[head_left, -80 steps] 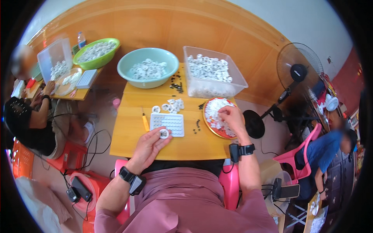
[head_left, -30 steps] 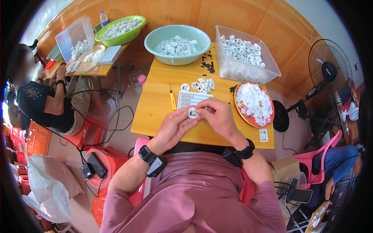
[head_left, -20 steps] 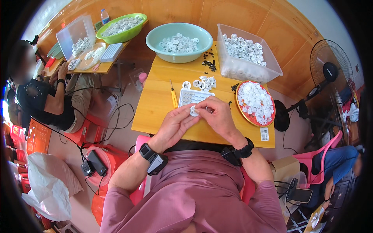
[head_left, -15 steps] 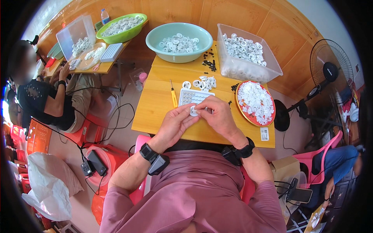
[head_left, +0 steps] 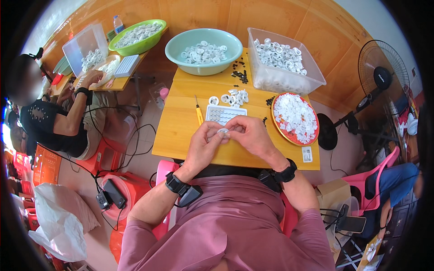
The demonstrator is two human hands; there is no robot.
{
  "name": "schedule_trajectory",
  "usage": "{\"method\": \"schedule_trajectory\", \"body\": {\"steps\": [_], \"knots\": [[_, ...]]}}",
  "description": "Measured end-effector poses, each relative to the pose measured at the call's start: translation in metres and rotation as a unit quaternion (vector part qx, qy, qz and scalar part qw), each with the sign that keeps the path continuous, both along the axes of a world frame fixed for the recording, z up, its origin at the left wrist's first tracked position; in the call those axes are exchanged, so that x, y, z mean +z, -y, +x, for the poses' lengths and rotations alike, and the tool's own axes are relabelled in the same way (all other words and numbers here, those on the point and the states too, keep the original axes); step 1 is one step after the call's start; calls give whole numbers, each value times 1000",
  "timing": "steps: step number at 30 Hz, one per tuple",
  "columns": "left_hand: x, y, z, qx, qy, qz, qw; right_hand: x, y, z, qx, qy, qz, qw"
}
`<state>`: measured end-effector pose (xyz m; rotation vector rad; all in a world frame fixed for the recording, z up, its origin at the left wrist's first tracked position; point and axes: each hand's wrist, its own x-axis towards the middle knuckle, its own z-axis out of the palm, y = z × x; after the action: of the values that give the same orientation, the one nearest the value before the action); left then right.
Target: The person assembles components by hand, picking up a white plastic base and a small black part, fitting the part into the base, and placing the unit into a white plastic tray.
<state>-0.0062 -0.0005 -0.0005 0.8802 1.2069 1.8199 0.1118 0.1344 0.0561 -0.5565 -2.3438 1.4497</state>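
Observation:
My left hand (head_left: 202,143) and my right hand (head_left: 251,135) meet over the near part of the yellow table, fingertips pinched around a small round white plastic part (head_left: 223,130). Its details are mostly covered by the fingers. Just beyond the hands lies a white tray (head_left: 233,111) with rows of small round greyish pieces, its near side hidden by my fingers. A screwdriver (head_left: 199,115) with a yellow handle rests left of the tray. Behind it is a small group of white round parts (head_left: 238,97).
At the table's back stand a pale green basin (head_left: 174,55) and a clear bin (head_left: 316,81) of white parts. Small black pieces (head_left: 242,77) lie between them. A red plate (head_left: 276,128) of small white pieces is at right, near a fan (head_left: 382,77). A co-worker (head_left: 56,122) sits left.
Both hands have drawn closer around the white part, and the left palm has turned inward. The co-worker's hand has reached forward over the other table. The view has shifted slightly.

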Motion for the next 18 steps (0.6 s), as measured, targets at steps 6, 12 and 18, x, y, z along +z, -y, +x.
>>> {"method": "schedule_trajectory", "body": {"steps": [6,12,18], "knots": [[-5,0,0,24,-58,-24,998,-9,7,-1,-17,-21,120,992],[-4,0,2,46,-81,-51,994,-15,9,-1,-25,-21,169,985],[-4,-1,0,30,-92,-68,993,-19,5,-3,-18,-29,120,992]]}}
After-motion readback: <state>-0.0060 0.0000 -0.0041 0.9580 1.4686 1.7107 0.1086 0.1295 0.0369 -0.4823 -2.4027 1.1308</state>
